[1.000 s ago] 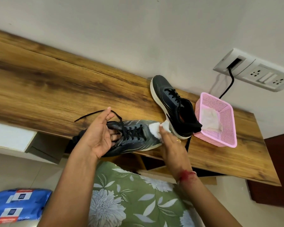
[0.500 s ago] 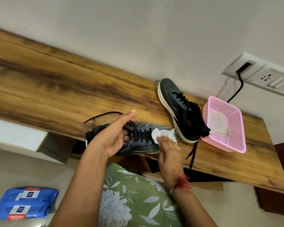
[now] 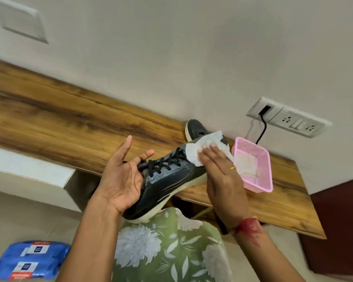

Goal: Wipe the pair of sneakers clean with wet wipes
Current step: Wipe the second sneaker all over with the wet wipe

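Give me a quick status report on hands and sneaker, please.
Left hand grips sneaker at the collar, tilted. Right hand presses wet wipe flat on its toe. Other sneaker behind, pink basket beside; nothing blocking.

A pink basket (image 3: 266,169) sits on the wooden shelf (image 3: 69,123) below a wall socket (image 3: 289,120).

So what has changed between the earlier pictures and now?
The left hand has lifted the near sneaker off the wooden shelf, with its toe tilted up toward the wall. The right hand moved with it and now presses the wipe flat on the toe. The other sneaker, the pink basket and the blue wipes pack stayed where they were.
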The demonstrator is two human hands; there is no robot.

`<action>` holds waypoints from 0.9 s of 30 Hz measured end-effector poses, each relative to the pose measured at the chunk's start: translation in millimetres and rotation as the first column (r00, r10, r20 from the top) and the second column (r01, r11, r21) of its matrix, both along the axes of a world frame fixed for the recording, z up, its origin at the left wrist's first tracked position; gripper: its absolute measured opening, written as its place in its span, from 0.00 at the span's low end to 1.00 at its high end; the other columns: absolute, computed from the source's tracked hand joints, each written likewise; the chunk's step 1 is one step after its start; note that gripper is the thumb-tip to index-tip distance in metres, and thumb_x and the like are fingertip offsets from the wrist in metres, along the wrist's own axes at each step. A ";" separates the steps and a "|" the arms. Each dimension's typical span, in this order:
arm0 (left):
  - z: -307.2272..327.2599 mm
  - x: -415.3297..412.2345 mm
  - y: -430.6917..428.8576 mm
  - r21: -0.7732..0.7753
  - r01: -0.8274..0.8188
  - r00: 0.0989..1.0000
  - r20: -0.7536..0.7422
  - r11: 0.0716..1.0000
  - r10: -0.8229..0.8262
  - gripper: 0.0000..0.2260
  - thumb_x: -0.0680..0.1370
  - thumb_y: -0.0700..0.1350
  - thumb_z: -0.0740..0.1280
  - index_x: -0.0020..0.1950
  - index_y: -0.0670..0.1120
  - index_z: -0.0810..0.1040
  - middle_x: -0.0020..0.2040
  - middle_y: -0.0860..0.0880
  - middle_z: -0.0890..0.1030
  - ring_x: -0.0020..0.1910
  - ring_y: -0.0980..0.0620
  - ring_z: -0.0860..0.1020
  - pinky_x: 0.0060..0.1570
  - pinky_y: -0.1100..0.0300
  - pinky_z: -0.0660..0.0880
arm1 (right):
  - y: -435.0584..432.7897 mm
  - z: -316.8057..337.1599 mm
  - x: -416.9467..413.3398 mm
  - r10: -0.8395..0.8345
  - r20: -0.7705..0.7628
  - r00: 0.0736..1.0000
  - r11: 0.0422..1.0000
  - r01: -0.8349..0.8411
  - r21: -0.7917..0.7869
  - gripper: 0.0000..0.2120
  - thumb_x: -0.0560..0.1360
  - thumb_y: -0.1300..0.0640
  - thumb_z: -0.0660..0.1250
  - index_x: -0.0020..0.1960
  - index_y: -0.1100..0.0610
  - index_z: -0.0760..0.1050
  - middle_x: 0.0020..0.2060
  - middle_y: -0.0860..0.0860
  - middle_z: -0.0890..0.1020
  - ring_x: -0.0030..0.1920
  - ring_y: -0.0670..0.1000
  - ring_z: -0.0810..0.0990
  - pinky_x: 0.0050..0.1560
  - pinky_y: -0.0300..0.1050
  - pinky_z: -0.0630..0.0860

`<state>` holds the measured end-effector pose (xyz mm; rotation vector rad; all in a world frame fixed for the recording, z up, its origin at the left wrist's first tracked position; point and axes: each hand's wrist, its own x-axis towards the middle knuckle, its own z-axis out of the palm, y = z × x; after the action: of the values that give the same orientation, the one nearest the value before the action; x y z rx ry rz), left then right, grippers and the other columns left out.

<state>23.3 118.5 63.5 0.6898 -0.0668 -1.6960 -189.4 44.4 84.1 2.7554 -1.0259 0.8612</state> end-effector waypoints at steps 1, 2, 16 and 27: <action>3.1 1.2 9.9 -0.027 0.018 1.000 -0.004 0.999 -0.018 0.45 0.57 0.62 0.79 0.68 0.43 0.70 0.58 0.39 0.79 0.54 0.42 0.77 0.56 0.49 0.75 | 5.7 5.2 -5.3 0.048 -0.074 0.996 0.998 -0.051 -0.032 0.21 0.69 0.75 0.65 0.62 0.66 0.75 0.60 0.60 0.77 0.65 0.56 0.70 0.69 0.47 0.64; 7.9 1.1 20.7 -0.052 0.034 0.999 0.002 0.998 -0.034 0.46 0.57 0.62 0.79 0.69 0.44 0.70 0.59 0.39 0.79 0.55 0.43 0.78 0.55 0.51 0.75 | 9.2 13.4 -13.6 0.076 -0.153 0.985 0.994 -0.086 -0.064 0.22 0.68 0.75 0.67 0.61 0.66 0.75 0.59 0.60 0.78 0.64 0.57 0.73 0.68 0.49 0.66; 94.6 -40.4 81.6 -0.154 0.080 0.994 0.081 0.985 -0.068 0.40 0.68 0.72 0.58 0.69 0.44 0.67 0.60 0.33 0.78 0.58 0.36 0.79 0.50 0.45 0.80 | 59.8 83.0 -58.3 -0.092 -0.126 0.988 0.985 0.072 -0.157 0.21 0.69 0.71 0.68 0.61 0.65 0.75 0.60 0.60 0.78 0.63 0.61 0.74 0.66 0.53 0.66; 119.7 -66.7 85.0 -0.146 0.024 0.897 0.440 0.989 0.043 0.40 0.65 0.73 0.56 0.63 0.43 0.74 0.51 0.37 0.83 0.47 0.42 0.82 0.41 0.53 0.79 | 87.1 99.2 -65.6 -0.231 -0.105 0.967 0.971 0.224 -0.082 0.28 0.63 0.75 0.72 0.62 0.61 0.76 0.61 0.58 0.77 0.64 0.59 0.74 0.64 0.57 0.62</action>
<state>-43.5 203.5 183.1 0.9503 -0.5054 -1.4779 -255.1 131.5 183.3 2.5321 -1.2351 0.6847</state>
